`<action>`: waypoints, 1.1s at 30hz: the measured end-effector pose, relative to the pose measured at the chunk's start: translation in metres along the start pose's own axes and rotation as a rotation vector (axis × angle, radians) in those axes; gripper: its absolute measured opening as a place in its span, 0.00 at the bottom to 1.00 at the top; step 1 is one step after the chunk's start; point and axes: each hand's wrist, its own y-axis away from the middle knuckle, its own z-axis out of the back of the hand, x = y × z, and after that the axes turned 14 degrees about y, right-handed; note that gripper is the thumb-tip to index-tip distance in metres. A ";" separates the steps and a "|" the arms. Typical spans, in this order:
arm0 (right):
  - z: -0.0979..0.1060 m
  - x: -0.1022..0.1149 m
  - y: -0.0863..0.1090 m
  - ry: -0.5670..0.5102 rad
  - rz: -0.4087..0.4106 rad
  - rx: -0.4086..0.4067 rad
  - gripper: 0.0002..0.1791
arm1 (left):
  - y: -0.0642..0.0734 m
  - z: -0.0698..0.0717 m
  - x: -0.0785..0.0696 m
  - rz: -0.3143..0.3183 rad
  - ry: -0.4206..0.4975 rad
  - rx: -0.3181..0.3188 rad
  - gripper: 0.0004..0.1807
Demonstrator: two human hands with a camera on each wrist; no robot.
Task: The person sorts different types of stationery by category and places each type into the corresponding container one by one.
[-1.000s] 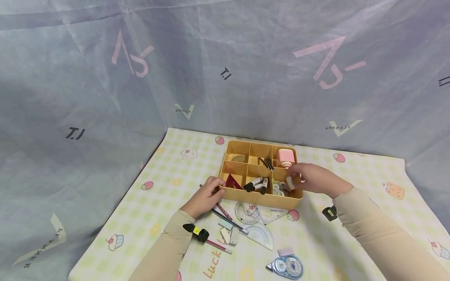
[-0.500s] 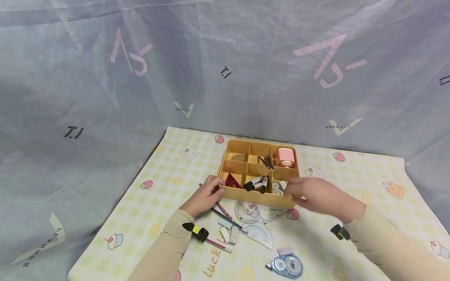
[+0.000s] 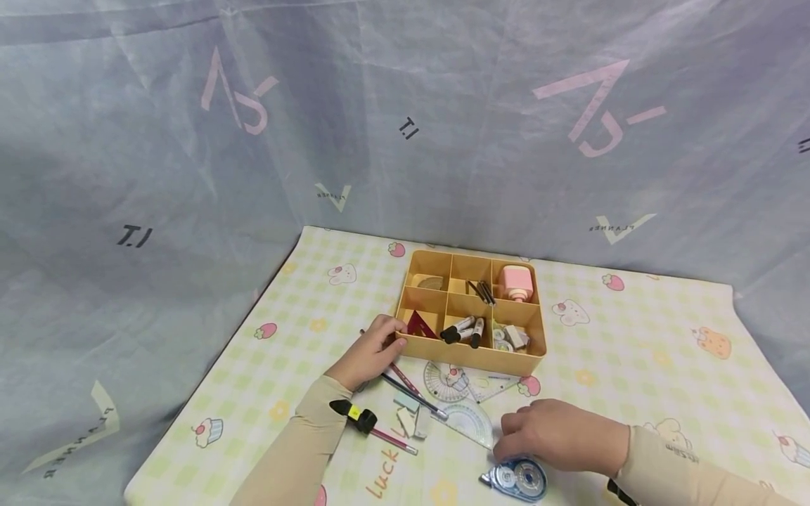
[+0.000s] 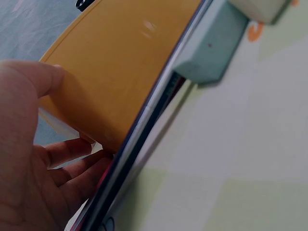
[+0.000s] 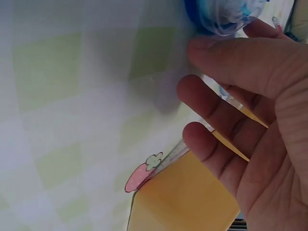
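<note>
My left hand (image 3: 370,351) grips the near left corner of a yellow compartment organizer box (image 3: 468,355); in the left wrist view its thumb lies on the outer wall. Close above the table, my right hand (image 3: 563,437) hovers beside a blue correction tape (image 3: 520,481), its fingers loosely bent. In the right wrist view a blurred lilac eraser (image 5: 167,94) lies just past those fingertips, with nothing visibly held. A white eraser (image 3: 515,337) sits with tape rolls in the box's near right compartment. Other compartments hold markers (image 3: 465,330), a red set square (image 3: 418,325) and a pink bottle (image 3: 517,282).
Pencils (image 3: 405,383) lie before the box, next to a teal eraser (image 3: 406,401) and a white eraser (image 3: 406,422). Clear protractors (image 3: 468,422) and a clear set square (image 3: 490,386) lie flat nearby. A grey curtain (image 3: 405,176) hangs behind the table.
My right hand has left the near right compartment, where the white eraser now rests, and moved toward the front of the table by the correction tape. The left hand has stayed put.
</note>
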 end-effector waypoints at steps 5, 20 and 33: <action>-0.003 -0.001 -0.003 0.031 0.005 -0.002 0.17 | -0.001 0.000 0.000 -0.015 0.004 -0.002 0.05; 0.026 -0.035 0.013 0.143 -0.220 -0.124 0.20 | -0.003 0.002 0.000 -0.025 -0.002 0.006 0.05; 0.034 -0.111 0.018 0.059 -0.661 -0.032 0.19 | 0.000 0.000 0.005 -0.016 0.004 0.013 0.04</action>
